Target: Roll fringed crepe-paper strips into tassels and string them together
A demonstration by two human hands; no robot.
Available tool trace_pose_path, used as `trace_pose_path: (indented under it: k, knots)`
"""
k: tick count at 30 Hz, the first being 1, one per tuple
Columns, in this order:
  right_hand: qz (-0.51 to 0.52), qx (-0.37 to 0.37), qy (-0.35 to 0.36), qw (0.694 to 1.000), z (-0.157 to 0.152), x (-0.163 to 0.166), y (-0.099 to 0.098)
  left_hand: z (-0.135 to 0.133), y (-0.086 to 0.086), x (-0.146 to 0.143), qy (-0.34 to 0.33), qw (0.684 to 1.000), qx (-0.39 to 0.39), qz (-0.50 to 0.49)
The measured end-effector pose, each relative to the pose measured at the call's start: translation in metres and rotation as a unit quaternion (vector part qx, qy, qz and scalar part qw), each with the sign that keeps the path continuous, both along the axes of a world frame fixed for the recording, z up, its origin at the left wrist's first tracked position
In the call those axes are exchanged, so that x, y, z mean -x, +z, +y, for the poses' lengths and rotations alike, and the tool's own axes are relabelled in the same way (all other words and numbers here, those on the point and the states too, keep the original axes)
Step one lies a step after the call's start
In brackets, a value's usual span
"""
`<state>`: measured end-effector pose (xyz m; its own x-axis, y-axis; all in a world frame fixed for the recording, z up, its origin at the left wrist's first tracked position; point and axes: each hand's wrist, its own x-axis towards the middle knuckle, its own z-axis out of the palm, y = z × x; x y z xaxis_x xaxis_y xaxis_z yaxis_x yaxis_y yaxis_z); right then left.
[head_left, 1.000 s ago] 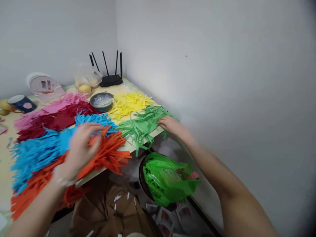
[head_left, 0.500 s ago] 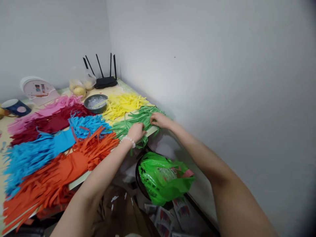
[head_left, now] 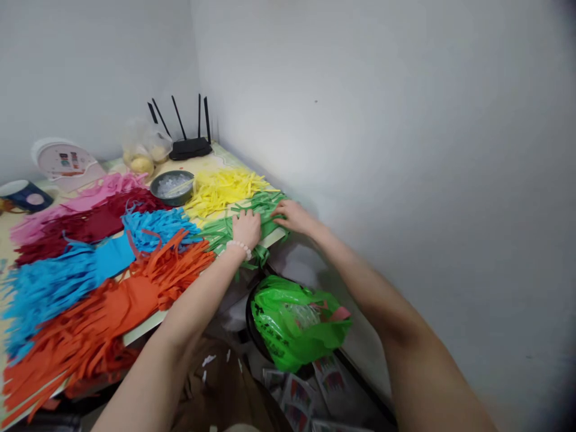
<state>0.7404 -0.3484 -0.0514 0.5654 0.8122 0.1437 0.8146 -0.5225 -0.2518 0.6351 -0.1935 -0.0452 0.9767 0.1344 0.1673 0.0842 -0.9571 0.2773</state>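
Since the earliest frame, the left hand (head_left: pixel 247 229) has crossed from above the orange and blue pieces to the green fringed piece (head_left: pixel 269 227), while the right hand (head_left: pixel 291 216) has stayed by its right end.

Nearest are brown clothing (head_left: pixel 211 384) with white flecks and, beside it, a green plastic bag (head_left: pixel 288 318) below the table edge. Along the near side of the table (head_left: pixel 143 329) lies the orange fringed piece (head_left: pixel 137 300), some strands dangling. The left forearm passes over it; if that arm dropped, it could drag those strands off.

Just beyond, the green piece lies at the table's right corner, strips hanging over the edge. The left fingers are bent down onto it; the right fingers curl at its end. Whether either hand is pinching it cannot be told. An uneven tug could tear the narrow strips, and a slip could send the piece down toward the bag.

Farther back are the blue fringed piece (head_left: pixel 114 257) and the yellow fringed piece (head_left: pixel 225 189), whose strands nearly meet the green and could tangle. A bowl (head_left: pixel 168 200) sits just beside the yellow; a careless sweep could knock it. In the far corner stands a black router (head_left: pixel 191 148).
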Motion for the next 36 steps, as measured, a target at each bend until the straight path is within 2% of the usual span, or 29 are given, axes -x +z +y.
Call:
trace_pose_path:
  k: [6,10,13,16,20,25,27,29,32,33,34,36]
  knots:
    - [-0.003,-0.012,-0.042,0.999,0.031,0.048,-0.015,0.021,0.019,-0.008,0.067,0.994,0.061,-0.053]
    - [-0.017,-0.03,-0.072,0.997,0.054,0.051,-0.024,0.042,0.034,-0.001,0.092,0.981,0.125,-0.12]
    - [-0.034,-0.055,-0.114,0.991,0.054,0.047,-0.023,0.064,0.043,0.005,0.121,0.957,0.196,-0.175]
    - [-0.043,-0.083,-0.141,0.986,0.045,0.043,-0.021,0.091,0.048,0.012,0.16,0.918,0.285,-0.224]
    - [-0.049,-0.116,-0.147,0.981,0.036,0.042,-0.027,0.135,0.056,0.027,0.226,0.841,0.413,-0.266]
    - [-0.058,-0.155,-0.157,0.974,0.028,0.047,-0.031,0.197,0.085,0.076,0.278,0.745,0.5,-0.343]
    - [-0.067,-0.183,-0.171,0.966,0.025,0.047,-0.026,0.224,0.102,0.107,0.276,0.725,0.505,-0.379]
    - [-0.072,-0.208,-0.176,0.959,0.027,0.049,-0.016,0.25,0.121,0.142,0.271,0.718,0.492,-0.411]
    - [-0.084,-0.252,-0.151,0.952,0.047,0.069,0.01,0.276,0.144,0.198,0.283,0.706,0.43,-0.486]
    - [-0.094,-0.275,-0.13,0.948,0.058,0.083,0.023,0.277,0.149,0.217,0.283,0.713,0.388,-0.51]
    - [-0.107,-0.303,-0.101,0.941,0.071,0.102,0.037,0.275,0.152,0.236,0.274,0.735,0.336,-0.522]
    - [-0.134,-0.357,-0.021,0.924,0.1,0.15,0.069,0.257,0.153,0.27,0.236,0.818,0.203,-0.483]
